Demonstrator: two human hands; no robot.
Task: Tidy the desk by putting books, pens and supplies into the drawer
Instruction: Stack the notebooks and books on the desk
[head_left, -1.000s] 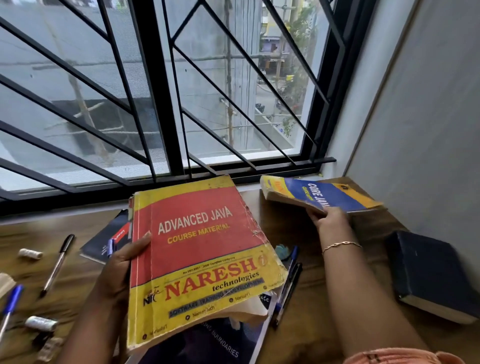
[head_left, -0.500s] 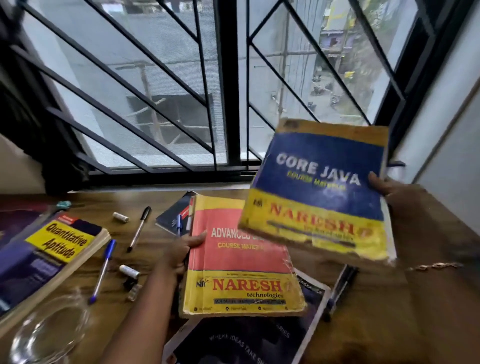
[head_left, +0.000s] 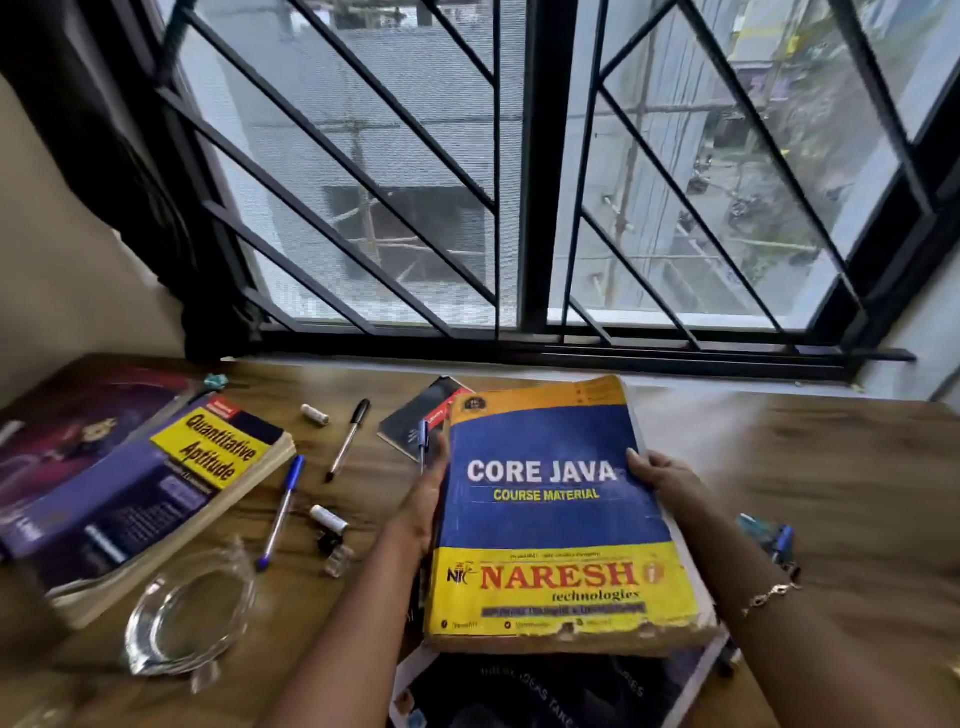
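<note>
Two hands hold a thick blue-and-yellow Core Java paperback (head_left: 556, 519) over the wooden desk (head_left: 831, 467): left hand (head_left: 423, 499) and right hand (head_left: 662, 478) curl their fingers (head_left: 635, 457) round its opposite long edges, its long axis pointing toward the barred window (head_left: 535, 156). No drawer shows.

CORE JAVA book (head_left: 556, 509) face-up, centre; blue pen (head_left: 283, 512), black pen (head_left: 349, 439) lying loose left of it.
</note>
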